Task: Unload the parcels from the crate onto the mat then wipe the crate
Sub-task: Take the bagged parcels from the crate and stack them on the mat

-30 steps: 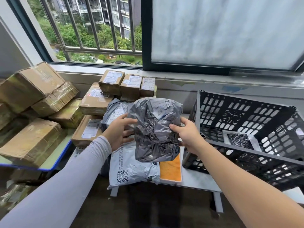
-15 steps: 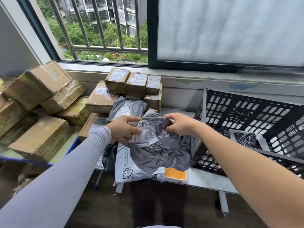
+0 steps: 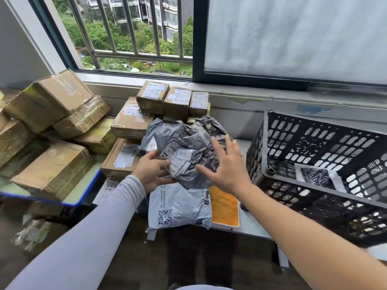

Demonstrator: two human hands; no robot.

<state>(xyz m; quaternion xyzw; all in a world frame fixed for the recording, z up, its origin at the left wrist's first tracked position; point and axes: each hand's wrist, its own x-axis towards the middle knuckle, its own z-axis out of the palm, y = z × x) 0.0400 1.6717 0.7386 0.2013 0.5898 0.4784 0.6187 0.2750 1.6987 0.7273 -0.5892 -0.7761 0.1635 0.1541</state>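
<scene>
Head view, the only one: left hand (image 3: 154, 171) pinches the lower-left edge of the dark grey poly-bag parcel (image 3: 188, 151), thumb on top, fingers curled under. Right hand (image 3: 225, 166) is spread, fingers straight, gripping nothing. It sits in front of the bag's right side; can't tell whether it's touching or just off.

The parcel sits on a heap: another grey bag (image 3: 150, 141) behind it, the pale QR-code mailer (image 3: 178, 206) beneath. That mailer hangs past the front edge of the desk (image 3: 247, 225). An orange mat (image 3: 225, 208) pokes out beside the mailer, mostly covered.

Risks, my read:
- Slick film on slick film, stack crowned. If the left hand lets go before the bag settles, it could slide forward, take the overhanging mailer along, and both end up on the floor.
- With only a one-hand edge pinch, the contents can shift and roll the bag.
- The mat is nearly full, so the next parcels likely land off it or stack higher and wobblier.
- Cardboard boxes (image 3: 129, 124) crowd the back, so there's no room to push the heap inward.

Black crate (image 3: 314, 132) is on the right, tilted. One flat packet (image 3: 318, 177) is inside, so it isn't empty and wiping now is premature. Reaching in could rock the tilted crate.
</scene>
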